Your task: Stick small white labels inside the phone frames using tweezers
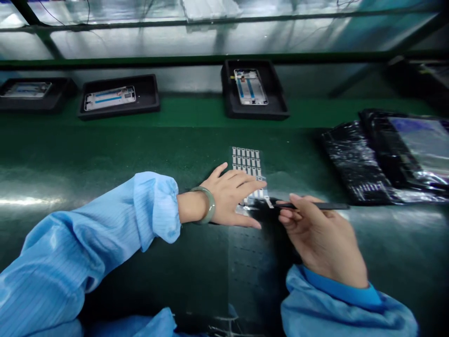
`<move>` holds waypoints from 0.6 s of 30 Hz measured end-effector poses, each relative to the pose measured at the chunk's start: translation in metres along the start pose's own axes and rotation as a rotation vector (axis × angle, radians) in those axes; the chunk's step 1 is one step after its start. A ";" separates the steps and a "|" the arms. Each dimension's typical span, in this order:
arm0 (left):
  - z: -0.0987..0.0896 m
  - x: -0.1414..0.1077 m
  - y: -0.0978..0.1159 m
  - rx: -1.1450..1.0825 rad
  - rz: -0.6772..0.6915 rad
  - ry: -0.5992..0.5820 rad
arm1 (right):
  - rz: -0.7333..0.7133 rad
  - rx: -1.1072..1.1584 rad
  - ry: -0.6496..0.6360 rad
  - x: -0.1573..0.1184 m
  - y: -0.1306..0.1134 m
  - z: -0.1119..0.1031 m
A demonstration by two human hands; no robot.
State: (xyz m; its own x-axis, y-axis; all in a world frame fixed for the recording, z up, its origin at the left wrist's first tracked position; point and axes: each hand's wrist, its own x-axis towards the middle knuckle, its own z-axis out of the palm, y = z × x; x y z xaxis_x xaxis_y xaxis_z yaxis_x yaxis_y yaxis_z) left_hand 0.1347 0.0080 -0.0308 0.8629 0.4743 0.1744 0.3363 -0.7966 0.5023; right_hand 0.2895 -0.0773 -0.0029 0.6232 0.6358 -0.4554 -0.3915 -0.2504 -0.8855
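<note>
My left hand [233,196] lies with spread fingers on a clear sheet [246,161] that bears rows of small grey-white stickers. Black tweezers [331,206] are pinched in my right hand [321,234], to the right of the sheet. At the tips of the tweezers is one small white sticker [269,202], by the sheet's right edge near my left fingertips. The lower part of the sheet [245,267] runs toward me and shows only faint marks. My left palm hides part of the sticker rows.
Three black trays [277,100], [149,96], [58,96] with phone frames stand along the back of the green table [87,154]. Black plastic-wrapped packs [358,159] lie at the right. A metal shelf edge [315,57] crosses behind.
</note>
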 end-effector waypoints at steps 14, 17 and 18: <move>-0.042 0.120 -0.119 0.224 -0.477 0.313 | 0.045 0.118 0.020 -0.003 -0.011 -0.005; -0.042 0.122 -0.120 0.249 -0.471 0.329 | 0.044 0.112 0.035 -0.003 -0.012 -0.006; -0.043 0.120 -0.120 0.255 -0.455 0.338 | 0.046 0.113 0.041 -0.002 -0.012 -0.007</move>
State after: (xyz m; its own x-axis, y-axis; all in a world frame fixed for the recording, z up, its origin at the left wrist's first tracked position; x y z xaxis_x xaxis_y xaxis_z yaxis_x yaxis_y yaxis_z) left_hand 0.1816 0.1762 -0.0334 0.4584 0.8467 0.2700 0.7582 -0.5311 0.3782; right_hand 0.2974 -0.0804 0.0083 0.6290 0.5946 -0.5008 -0.4926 -0.1936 -0.8485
